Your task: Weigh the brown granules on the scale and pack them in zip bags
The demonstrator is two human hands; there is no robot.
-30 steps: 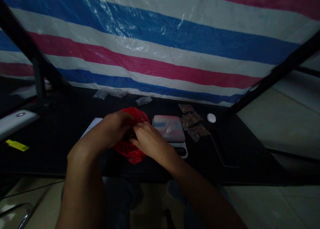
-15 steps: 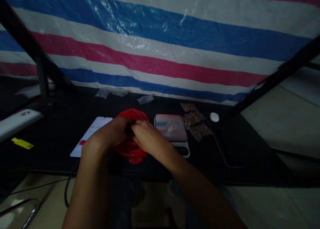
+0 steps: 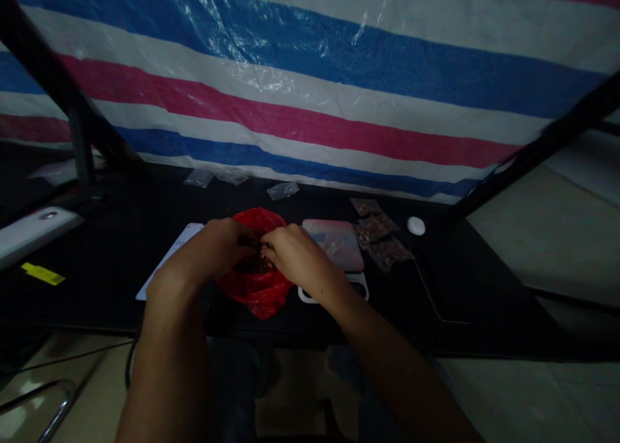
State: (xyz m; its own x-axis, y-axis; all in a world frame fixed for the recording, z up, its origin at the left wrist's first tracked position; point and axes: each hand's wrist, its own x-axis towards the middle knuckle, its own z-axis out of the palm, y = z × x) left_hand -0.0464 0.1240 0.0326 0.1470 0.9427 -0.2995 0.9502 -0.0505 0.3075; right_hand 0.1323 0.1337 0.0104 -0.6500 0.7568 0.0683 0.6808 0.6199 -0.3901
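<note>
A red plastic bag (image 3: 261,294) stands open on the black table, with small brown pieces (image 3: 259,262) visible inside. My left hand (image 3: 227,239) reaches over its left side, fingers curled down into the dark opening. From the right, my right hand (image 3: 288,246) dips its bent, closed fingers in among the pieces. The fingertips of both hands are too dark to show what they hold. Close to my right wrist is a white kitchen scale (image 3: 358,278) with a small clear bag (image 3: 334,244) on its shiny plate.
Several filled clear packets (image 3: 375,228) lie right of the scale, near a white round object (image 3: 415,226). Flat clear bags (image 3: 283,191) lie along the back by a striped sheet (image 3: 310,120). A phone (image 3: 167,262) is partly under my left arm; a yellow tag (image 3: 43,274) lies farther left.
My hands have moved apart inside the red bag, the left one leftward and the right one rightward. The brown pieces between them now show, and my left arm covers more of the phone.
</note>
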